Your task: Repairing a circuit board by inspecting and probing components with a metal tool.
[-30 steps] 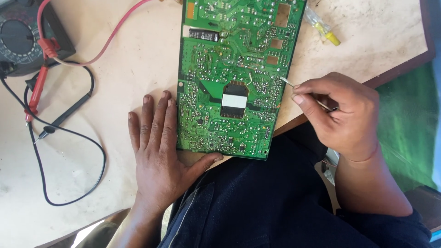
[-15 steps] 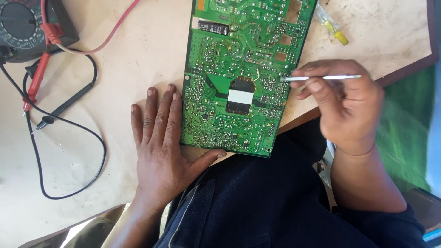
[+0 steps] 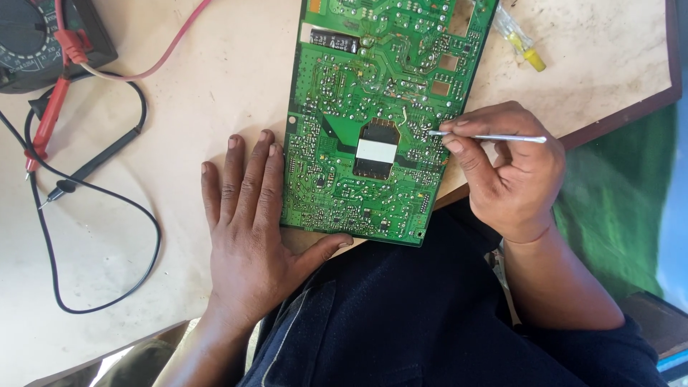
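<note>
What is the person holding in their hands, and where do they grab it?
The right hand pinches a thin metal probe near its front, tip at the green circuit board. The left hand holds nothing; it rests flat against the board's edge.

At ten o'clock we see a dark multimeter (image 3: 43, 39) on the pale table (image 3: 215, 79), its red lead (image 3: 154, 68) curving toward twelve. A red probe (image 3: 46, 125) and a black probe (image 3: 89, 166) lie beside it, and black cable (image 3: 147, 247) loops toward eight. At one o'clock lies a yellow-tipped clear tool (image 3: 522, 43); green fabric (image 3: 613, 208) at three
</note>
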